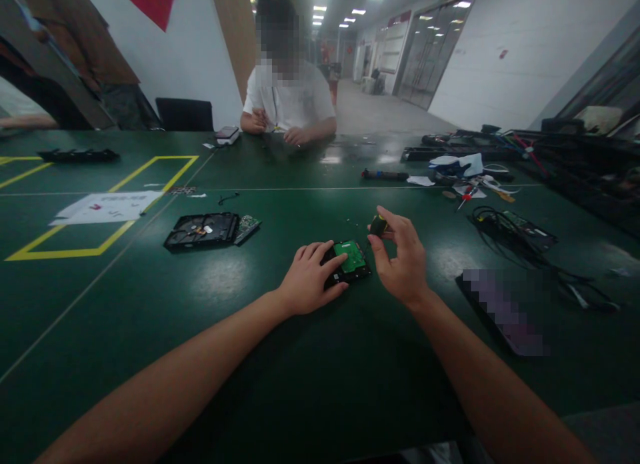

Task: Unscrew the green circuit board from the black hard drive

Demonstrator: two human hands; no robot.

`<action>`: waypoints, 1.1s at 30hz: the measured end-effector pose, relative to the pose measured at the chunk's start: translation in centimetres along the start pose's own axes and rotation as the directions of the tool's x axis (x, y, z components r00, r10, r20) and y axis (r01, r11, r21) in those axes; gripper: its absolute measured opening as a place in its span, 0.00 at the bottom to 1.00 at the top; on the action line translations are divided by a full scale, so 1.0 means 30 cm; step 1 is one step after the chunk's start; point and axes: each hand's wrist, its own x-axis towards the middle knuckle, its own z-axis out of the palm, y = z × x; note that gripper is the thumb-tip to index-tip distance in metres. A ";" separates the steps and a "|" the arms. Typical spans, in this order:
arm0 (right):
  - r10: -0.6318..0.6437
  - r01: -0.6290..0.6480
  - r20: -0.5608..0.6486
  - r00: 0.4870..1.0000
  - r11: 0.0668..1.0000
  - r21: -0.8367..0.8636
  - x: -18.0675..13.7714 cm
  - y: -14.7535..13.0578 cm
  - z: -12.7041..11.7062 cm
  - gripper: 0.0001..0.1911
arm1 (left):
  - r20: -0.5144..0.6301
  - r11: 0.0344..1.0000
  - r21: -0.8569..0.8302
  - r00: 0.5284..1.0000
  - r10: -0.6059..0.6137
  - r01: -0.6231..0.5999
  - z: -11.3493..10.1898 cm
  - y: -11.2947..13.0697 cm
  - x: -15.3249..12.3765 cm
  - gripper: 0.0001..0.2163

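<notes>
Near the middle of the green table lies a hard drive (356,272) with its green circuit board facing up. My left hand (311,277) grips it from the left, fingers over the top and thumb along the near edge. Just right of the drive, my right hand (400,257) pinches a screwdriver (379,225) by its dark handle with yellow marks. The screwdriver's shaft and tip cannot be made out. A few tiny pieces, perhaps screws, lie beyond the drive.
An opened hard drive (203,231) and a loose circuit board (247,229) lie left. Right are a phone-like slab (503,314), black cables (525,247), a red-handled screwdriver (467,196) and a dark cylindrical tool (385,175). A person (290,97) sits opposite; paper (107,207) lies far left.
</notes>
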 end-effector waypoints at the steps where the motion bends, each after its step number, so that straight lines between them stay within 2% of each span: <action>1: 0.012 -0.013 0.020 1.000 1.000 0.026 -0.003 0.004 0.003 0.33 | 0.003 1.000 0.001 1.000 0.002 -0.002 0.001 -0.001 0.000 0.29; 5: 0.029 -0.033 0.050 0.998 0.996 0.081 -0.008 0.009 0.009 0.34 | 0.006 1.000 -0.001 1.000 -0.001 0.001 0.003 -0.001 0.001 0.29; 11: -0.032 0.032 -0.028 0.999 0.999 -0.025 0.004 -0.012 -0.002 0.28 | -0.010 1.000 -0.011 1.000 -0.004 0.004 0.002 0.001 0.001 0.30; 18: 0.010 -0.012 0.074 0.997 1.000 0.025 -0.007 0.008 -0.001 0.33 | 0.002 1.000 -0.006 1.000 -0.005 0.005 0.001 0.001 0.001 0.29; 25: -0.006 0.006 -0.017 1.000 1.000 -0.005 -0.010 0.005 -0.003 0.28 | -0.009 1.000 -0.008 1.000 0.002 -0.002 0.012 -0.007 -0.001 0.30; 29: 0.027 -0.030 0.047 0.999 0.996 0.080 -0.018 0.010 0.001 0.31 | -0.017 1.000 -0.012 1.000 0.002 -0.003 0.015 -0.008 0.000 0.29; 33: 0.008 -0.009 0.048 0.999 1.000 0.027 -0.016 0.008 0.000 0.32 | -0.019 1.000 -0.019 1.000 0.004 -0.005 0.014 -0.010 0.001 0.29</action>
